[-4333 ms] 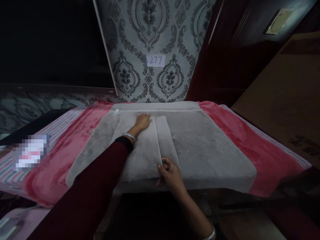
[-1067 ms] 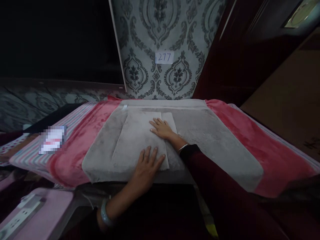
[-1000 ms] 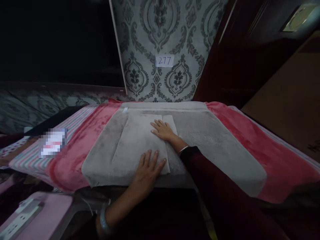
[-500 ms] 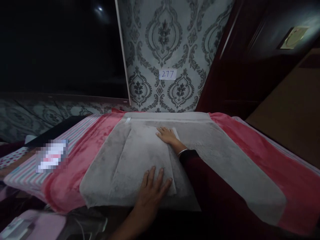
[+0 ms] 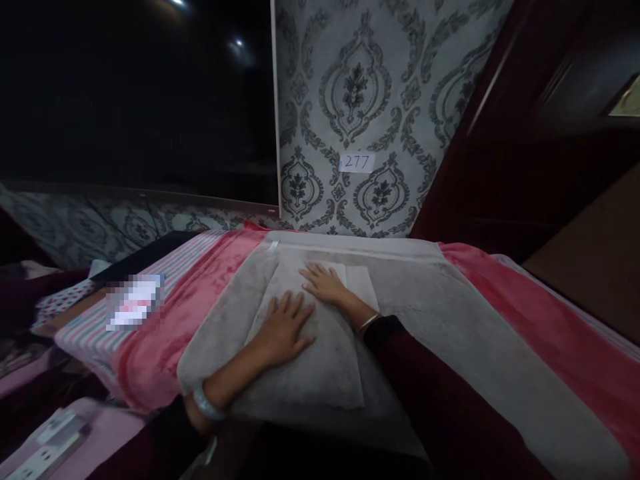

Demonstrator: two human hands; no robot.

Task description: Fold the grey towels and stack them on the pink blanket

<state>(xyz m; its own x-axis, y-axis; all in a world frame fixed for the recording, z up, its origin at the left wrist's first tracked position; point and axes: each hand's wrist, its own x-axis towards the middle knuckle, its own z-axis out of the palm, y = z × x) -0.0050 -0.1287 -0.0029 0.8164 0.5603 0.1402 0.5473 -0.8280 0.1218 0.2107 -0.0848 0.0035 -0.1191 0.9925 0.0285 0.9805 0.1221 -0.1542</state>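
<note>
A folded piece of soft grey fabric (image 5: 320, 373) lies on a larger grey plush cloth (image 5: 430, 333). My left hand (image 5: 284, 330) rests palm down on the folded fabric, left of its middle, with its fingers spread. Near the far end of the same piece, my right hand (image 5: 324, 283) lies flat with its fingers stretched out. Neither hand grips anything. Close to the right hand, a paler layer shows beside the folded edge.
Pink plush fabric (image 5: 200, 307) extends beyond the grey cloth on both sides, over a striped cover (image 5: 90, 333). Behind stand a dark screen (image 5: 140, 100) and a patterned wall (image 5: 350, 87) with a "277" label (image 5: 357, 162). A power strip (image 5: 47, 447) is at lower left.
My left hand has slid forward and left over the folded fabric. My right hand stays near the far end, shifted slightly left on the fabric. The camera view has turned left.
</note>
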